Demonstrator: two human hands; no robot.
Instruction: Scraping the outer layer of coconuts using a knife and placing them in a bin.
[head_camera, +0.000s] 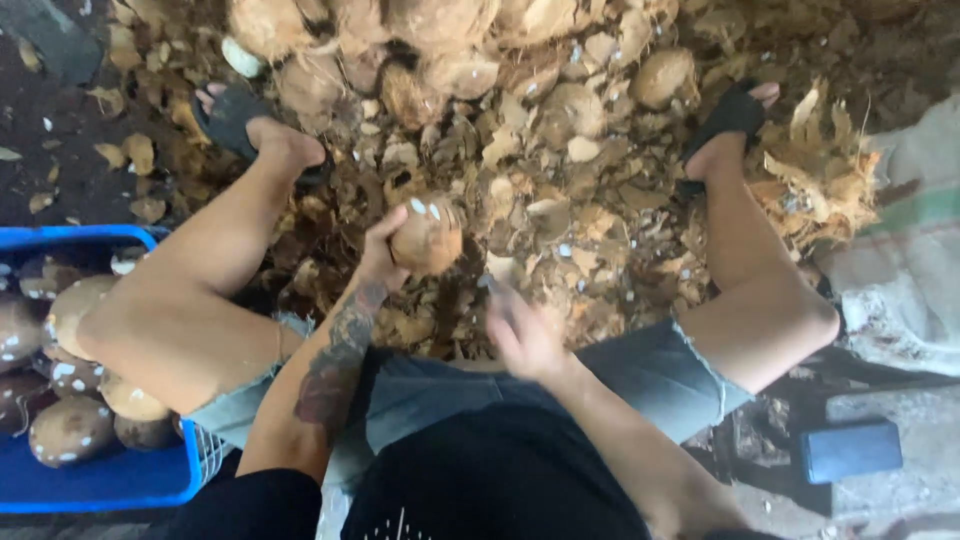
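coconut (428, 238): brown, white flecks | crate (100, 480): blue | sandals (232, 118): black | shorts (640, 372): grey-blue

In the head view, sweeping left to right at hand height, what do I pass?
Blue crate of coconuts → left hand → coconut it holds → right hand, blurred → sack at the right edge.

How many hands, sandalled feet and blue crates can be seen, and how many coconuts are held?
Hands: 2, the left hand and the right hand
Held coconut: 1
Sandalled feet: 2, and
Blue crate: 1
Total: 6
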